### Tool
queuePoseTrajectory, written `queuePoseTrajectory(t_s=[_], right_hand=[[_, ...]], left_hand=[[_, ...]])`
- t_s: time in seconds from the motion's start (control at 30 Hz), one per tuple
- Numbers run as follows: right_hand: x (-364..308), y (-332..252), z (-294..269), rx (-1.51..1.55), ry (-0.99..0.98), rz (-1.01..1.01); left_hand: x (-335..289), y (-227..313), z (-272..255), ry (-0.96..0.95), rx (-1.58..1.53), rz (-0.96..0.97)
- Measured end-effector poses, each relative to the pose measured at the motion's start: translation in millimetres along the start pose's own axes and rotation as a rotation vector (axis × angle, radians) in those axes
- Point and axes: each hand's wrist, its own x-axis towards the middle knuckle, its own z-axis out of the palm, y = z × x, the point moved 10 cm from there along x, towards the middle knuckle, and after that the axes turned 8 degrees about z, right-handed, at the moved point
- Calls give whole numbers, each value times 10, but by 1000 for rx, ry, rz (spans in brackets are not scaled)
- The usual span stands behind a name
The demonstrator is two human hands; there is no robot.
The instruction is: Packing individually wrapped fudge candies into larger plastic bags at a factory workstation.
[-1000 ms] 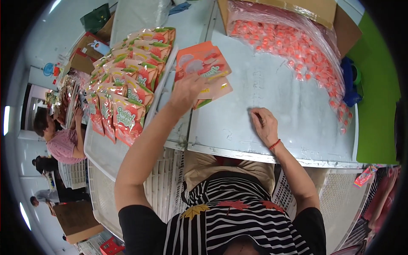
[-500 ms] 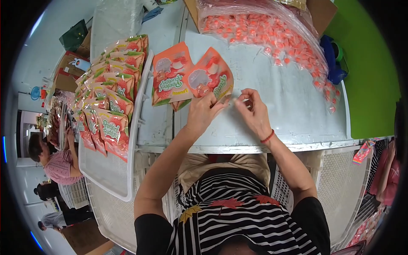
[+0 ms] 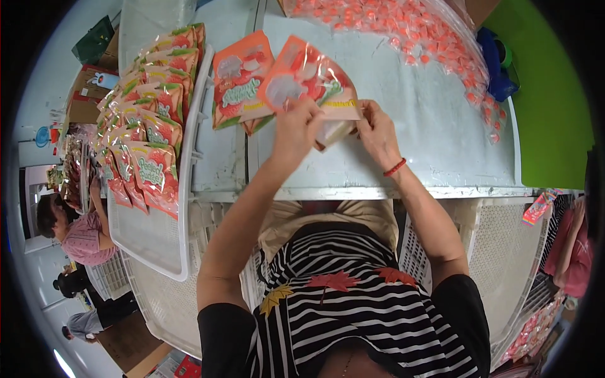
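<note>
A red and pink printed pouch (image 3: 307, 70) is between my two hands above the white table, tilted, with its near edge parted. My left hand (image 3: 295, 131) pinches this near edge on its left side. On the other side, my right hand (image 3: 378, 135), with a red cord at the wrist, grips the pouch's right corner between thumb and fingers. Another flat pouch of the same print (image 3: 238, 85) lies on the table just left of the held one, with the edge of a further pouch under it. The inside of the held pouch is mostly hidden.
At the left a white tray (image 3: 184, 242) bears rows of filled pouches (image 3: 154, 173). Small clear-wrapped red candies (image 3: 435, 53) spread across the table's far right, near a blue tape dispenser (image 3: 498, 69). Other people (image 3: 88, 236) are at the far left.
My right hand, apart from the pouch before, now grips its right corner. The pouch has lifted away from the others and its near edge has spread. The whole view has shifted slightly.
</note>
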Motion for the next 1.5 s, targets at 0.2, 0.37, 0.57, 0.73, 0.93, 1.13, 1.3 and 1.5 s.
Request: queuePoseTrajectory(t_s=[0.2,0.37,0.57,0.73,0.93,1.13,1.3,1.5], right_hand=[[-447,-520,2,-369,301,-450],[-406,-347,126,-682,167,-509],[-293,114,376,148,-615,395],[-150,175,371,908,-651,453],[-93,274,435,1179,-793,363],[-176,201,369,1161,-616,427],[-247,-133,118,1372,-456,274],[-342,111,81,1065,-379,419]], left_hand=[[121,195,181,-175,772,219],[52,369,449,-162,565,320],[-37,496,484,-84,519,381],[-13,624,555,-44,560,376],[-57,715,763,-140,587,362],[-11,740,539,-19,465,329],[-234,1179,983,-190,322,513],[-163,1230,686,-381,310,572]])
